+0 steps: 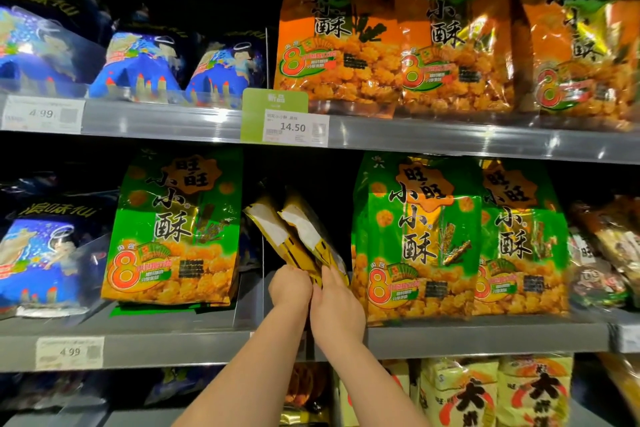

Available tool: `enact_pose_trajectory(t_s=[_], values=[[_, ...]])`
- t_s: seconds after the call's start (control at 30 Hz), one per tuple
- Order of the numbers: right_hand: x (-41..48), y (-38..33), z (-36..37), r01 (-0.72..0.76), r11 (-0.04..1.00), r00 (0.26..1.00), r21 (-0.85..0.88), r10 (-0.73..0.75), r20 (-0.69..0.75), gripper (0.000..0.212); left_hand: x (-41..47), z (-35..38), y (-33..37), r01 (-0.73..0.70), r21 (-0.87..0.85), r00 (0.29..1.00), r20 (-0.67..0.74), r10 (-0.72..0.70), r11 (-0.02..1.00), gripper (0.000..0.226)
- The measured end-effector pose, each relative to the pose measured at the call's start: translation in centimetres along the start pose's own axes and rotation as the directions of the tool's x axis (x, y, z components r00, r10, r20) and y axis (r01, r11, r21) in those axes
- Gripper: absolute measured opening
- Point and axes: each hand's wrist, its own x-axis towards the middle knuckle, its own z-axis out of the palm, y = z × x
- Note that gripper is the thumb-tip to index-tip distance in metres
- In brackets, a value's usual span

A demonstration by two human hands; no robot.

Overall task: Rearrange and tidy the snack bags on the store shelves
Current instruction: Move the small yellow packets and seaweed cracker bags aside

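Observation:
Two gold snack bags (pixel 298 236) lean to the left, edge-on, in the gap on the middle shelf (pixel 485 340). My left hand (pixel 290 288) and my right hand (pixel 337 305) sit side by side at their lower ends, both gripping them. Green snack bags stand upright on each side: one to the left (pixel 176 229) and two to the right (pixel 415 239). Orange bags (pixel 339 45) fill the right of the upper shelf (pixel 485 139). Blue bags (pixel 138 66) lie on its left part.
A clear divider (pixel 252 302) stands just left of my hands. A green price tag (pixel 277 114) hangs on the upper shelf edge. More blue bags (pixel 41 253) lie at the far left, brown bags (pixel 606 253) at the far right, yellow bags (pixel 495 392) below.

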Motion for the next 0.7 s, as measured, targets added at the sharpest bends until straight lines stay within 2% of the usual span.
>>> enact_pose_trajectory(t_s=[0.07, 0.2, 0.27, 0.33, 0.43, 0.53, 0.63, 0.7], values=[[-0.1, 0.0, 0.0, -0.003, 1.0, 1.0, 0.013, 0.003, -0.007, 0.047, 0.1, 0.0, -0.1, 0.022, -0.053, 0.999, 0.031, -0.021, 0.998, 0.02], [-0.2, 0.1, 0.1, -0.013, 0.999, 1.0, 0.038, 0.013, -0.025, 0.046, 0.3, 0.1, -0.3, 0.083, -0.272, 0.99, 0.128, -0.05, 0.959, 0.016], [-0.3, 0.1, 0.2, -0.014, 0.999, 0.999, 0.048, 0.016, -0.039, 0.047, 0.3, 0.1, -0.4, 0.092, -0.26, 0.991, 0.121, -0.062, 0.961, 0.024], [-0.4, 0.3, 0.3, -0.01, 0.998, 0.998, 0.059, 0.013, -0.06, 0.048, -0.3, -0.2, -0.1, 0.065, -0.119, 0.995, 0.087, -0.055, 0.991, 0.022], [-0.6, 0.6, 0.3, -0.002, 0.995, 0.996, 0.097, 0.011, -0.094, 0.049, -1.0, -0.2, 0.0, -0.051, 0.036, 0.999, 0.016, 0.051, 0.998, 0.028], [-0.9, 0.8, 0.4, 0.007, 0.988, 0.991, 0.155, 0.014, -0.132, 0.05, -2.1, -0.7, -0.5, -0.194, -0.042, 0.978, -0.081, 0.191, 0.98, 0.034], [-1.3, 0.7, 0.7, 0.026, 0.976, 0.985, 0.215, 0.012, -0.174, 0.053, -3.6, -1.5, -1.4, -0.343, -0.009, 0.93, -0.146, 0.338, 0.939, 0.029], [-1.5, 0.7, 0.8, 0.023, 0.967, 0.983, 0.254, 0.024, -0.18, 0.058, -4.4, -1.9, -2.1, -0.399, -0.011, 0.903, -0.177, 0.391, 0.917, 0.034]])
